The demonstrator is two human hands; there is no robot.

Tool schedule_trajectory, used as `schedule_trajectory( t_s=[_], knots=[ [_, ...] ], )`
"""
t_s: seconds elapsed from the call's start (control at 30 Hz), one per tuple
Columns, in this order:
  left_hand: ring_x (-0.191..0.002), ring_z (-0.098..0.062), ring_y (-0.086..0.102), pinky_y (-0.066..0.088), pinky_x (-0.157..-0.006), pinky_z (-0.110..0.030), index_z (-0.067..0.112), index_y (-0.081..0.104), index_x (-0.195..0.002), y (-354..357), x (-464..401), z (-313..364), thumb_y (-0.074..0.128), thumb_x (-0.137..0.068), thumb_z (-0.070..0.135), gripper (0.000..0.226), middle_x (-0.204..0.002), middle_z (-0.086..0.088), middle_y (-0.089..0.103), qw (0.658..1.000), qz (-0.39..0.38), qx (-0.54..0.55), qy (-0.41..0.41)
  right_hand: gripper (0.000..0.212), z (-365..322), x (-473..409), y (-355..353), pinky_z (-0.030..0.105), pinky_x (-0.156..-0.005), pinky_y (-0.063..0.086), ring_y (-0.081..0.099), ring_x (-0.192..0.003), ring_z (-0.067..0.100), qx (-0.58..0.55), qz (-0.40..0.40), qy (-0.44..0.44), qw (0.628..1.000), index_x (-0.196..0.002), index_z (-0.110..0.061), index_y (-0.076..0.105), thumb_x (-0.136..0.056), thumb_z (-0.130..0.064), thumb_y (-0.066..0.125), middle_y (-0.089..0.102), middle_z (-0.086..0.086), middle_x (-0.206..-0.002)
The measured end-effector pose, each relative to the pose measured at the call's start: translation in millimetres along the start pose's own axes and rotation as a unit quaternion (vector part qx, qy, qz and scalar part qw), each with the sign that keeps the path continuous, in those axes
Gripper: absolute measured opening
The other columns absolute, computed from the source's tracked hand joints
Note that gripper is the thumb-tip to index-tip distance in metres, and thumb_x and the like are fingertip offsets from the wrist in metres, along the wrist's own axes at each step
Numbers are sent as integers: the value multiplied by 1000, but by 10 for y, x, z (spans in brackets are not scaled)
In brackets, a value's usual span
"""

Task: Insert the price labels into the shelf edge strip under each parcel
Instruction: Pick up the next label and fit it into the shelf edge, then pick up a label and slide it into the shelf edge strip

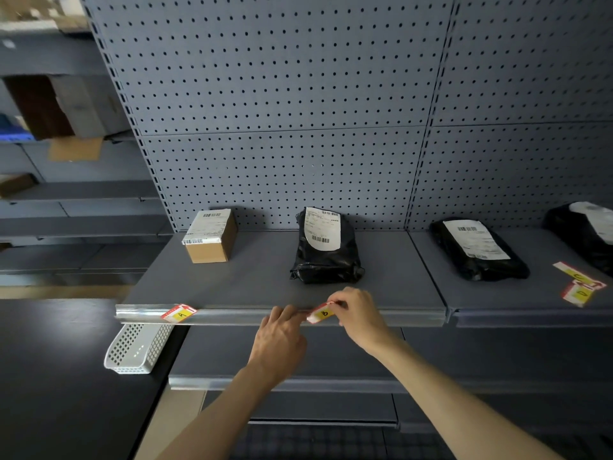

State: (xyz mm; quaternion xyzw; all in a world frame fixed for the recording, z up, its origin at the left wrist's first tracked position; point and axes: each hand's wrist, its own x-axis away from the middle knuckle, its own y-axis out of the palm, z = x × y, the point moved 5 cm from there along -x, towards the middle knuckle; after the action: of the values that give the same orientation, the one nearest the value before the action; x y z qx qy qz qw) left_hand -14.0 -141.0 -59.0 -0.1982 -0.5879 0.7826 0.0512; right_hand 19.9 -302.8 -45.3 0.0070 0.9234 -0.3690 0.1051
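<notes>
Left hand (278, 340) pressed its fingertips on the shelf edge strip (381, 317), holding nothing. Just right of them, right hand (360, 315) pinched label B (321, 313) at the strip. Label A (178, 313) sat far left; behind the fingers lay a black parcel (326, 250).
</notes>
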Motion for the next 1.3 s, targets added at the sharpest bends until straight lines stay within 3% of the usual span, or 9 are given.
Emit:
schedule_trajectory(
  t_s=[0.17,0.33,0.43,0.53,0.83,1.07,1.3],
  knots=[
    [-115,-18,46,43,-100,-32,26,50,-134,6,-21,-11,52,-85,15,51,-129,7,52,1000,-9,-1,-5,17,40,-5,63,15,-56,36,51,-63,3,37,-14,-13,999,-95,-15,73,-95,-14,56,57,-3,-85],
    [-119,-18,44,41,-101,-33,24,47,-134,-33,-62,37,48,-90,21,44,-132,5,51,999,-34,-27,-15,17,40,36,-64,28,-68,49,58,-80,15,74,-23,-24,997,-106,-11,66,-96,-19,56,57,3,-101],
    [-118,-19,46,42,-99,-33,21,51,-130,-109,-126,120,48,-92,23,37,-128,2,55,999,-38,-33,-20,30,61,119,-233,35,-77,56,62,-89,17,76,-27,-32,996,-119,-12,57,-95,-29,59,54,1,-111],
    [-115,-21,50,45,-95,-35,19,56,-123,-216,-218,361,50,-94,27,30,-122,0,59,999,-23,-34,-12,28,140,253,-528,31,-68,53,63,-82,17,120,-13,-44,992,-113,-15,58,-95,-35,56,56,-2,-110],
    [-105,-30,55,48,-84,-43,10,63,-98,-388,-695,1665,54,-89,24,20,-104,-8,65,999,18,-7,30,28,672,690,-1728,31,-69,47,62,-90,20,194,42,-44,979,-100,-14,63,-92,-40,58,63,1,-101],
    [-105,-29,55,50,-82,-44,10,64,-97,-167,-1144,2736,52,-90,28,23,-101,-8,66,995,3,24,98,30,1247,906,-2686,39,-76,52,61,-94,25,227,90,24,969,-104,-10,65,-91,-37,60,63,7,-103],
    [-105,-29,55,50,-83,-45,9,62,-108,275,-1635,3748,54,-92,32,30,-108,-10,65,985,-16,49,163,23,1923,977,-3483,33,-68,42,60,-94,27,249,122,100,956,-94,-12,65,-89,-34,63,62,7,-104]
  ],
)
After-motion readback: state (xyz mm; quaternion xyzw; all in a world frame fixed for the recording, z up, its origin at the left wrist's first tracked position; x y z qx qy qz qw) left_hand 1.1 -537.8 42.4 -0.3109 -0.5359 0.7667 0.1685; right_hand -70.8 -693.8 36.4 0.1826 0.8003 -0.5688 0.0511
